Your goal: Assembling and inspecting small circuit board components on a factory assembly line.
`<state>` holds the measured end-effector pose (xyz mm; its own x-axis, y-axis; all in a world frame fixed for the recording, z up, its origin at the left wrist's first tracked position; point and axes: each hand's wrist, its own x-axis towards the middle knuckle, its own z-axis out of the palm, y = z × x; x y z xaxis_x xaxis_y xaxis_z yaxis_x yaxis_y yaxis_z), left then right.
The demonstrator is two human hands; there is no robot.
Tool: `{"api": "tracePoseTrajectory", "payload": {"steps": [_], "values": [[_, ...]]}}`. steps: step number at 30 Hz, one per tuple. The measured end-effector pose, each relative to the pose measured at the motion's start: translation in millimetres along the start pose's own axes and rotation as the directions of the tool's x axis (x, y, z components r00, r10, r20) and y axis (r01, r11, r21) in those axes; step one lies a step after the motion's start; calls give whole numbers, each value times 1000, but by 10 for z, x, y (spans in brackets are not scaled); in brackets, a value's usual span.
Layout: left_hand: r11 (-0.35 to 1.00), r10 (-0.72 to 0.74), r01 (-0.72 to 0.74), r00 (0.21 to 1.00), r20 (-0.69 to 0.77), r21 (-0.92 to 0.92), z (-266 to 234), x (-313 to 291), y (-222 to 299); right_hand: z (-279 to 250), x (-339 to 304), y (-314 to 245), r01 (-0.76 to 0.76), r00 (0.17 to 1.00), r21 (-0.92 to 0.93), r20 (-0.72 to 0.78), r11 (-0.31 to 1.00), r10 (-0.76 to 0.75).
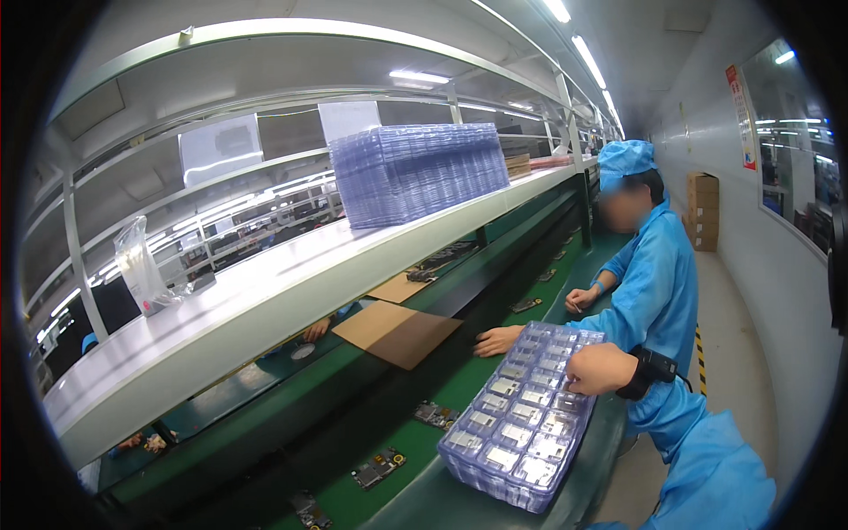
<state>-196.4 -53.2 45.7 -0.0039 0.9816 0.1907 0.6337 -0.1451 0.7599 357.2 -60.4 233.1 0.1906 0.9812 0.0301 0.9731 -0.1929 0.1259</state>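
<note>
My right hand (602, 369), with a black wrist strap and blue sleeve, reaches over the right side of a clear plastic compartment tray (484, 459). Its fingers are curled together, tips down at a compartment; whatever is between them is hidden. Small silvery flat parts (502, 458) lie in the tray's compartments. The tray looks like the top of a stack and rests at the green bench's edge. Left of it, a circuit board (380, 468) lies on the green conveyor belt (415, 450), with another board (436, 413) close to the tray. My left hand is out of view.
Beyond the tray, a co-worker in blue (658, 274) has one hand (499, 342) over the belt. Brown cardboard (397, 334) lies left of the belt. Overhead, a white shelf (265, 274) carries a tall stack of clear trays (420, 172). Another person's hand (316, 330) shows beneath it.
</note>
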Motion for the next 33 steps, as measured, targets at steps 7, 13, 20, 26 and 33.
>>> {"api": "tracePoseTrajectory", "payload": {"steps": [7,13,20,26,33], "values": [[1000,10,-10,1000,-29,-17,40,20,-117,-40,121,110,-10,993,213,117,977,-15],[999,26,-27,999,-39,-26,32,41,-54,-30,117,179,-1,989,456,133,890,-68],[1000,2,-2,999,-42,1,29,28,-60,52,-8,168,69,997,333,-9,940,-70],[999,-23,23,999,-24,39,1,-24,1,7,53,179,25,994,338,94,941,-60],[997,-37,36,999,14,71,-17,-30,59,57,76,272,41,980,456,156,889,-125]]}}
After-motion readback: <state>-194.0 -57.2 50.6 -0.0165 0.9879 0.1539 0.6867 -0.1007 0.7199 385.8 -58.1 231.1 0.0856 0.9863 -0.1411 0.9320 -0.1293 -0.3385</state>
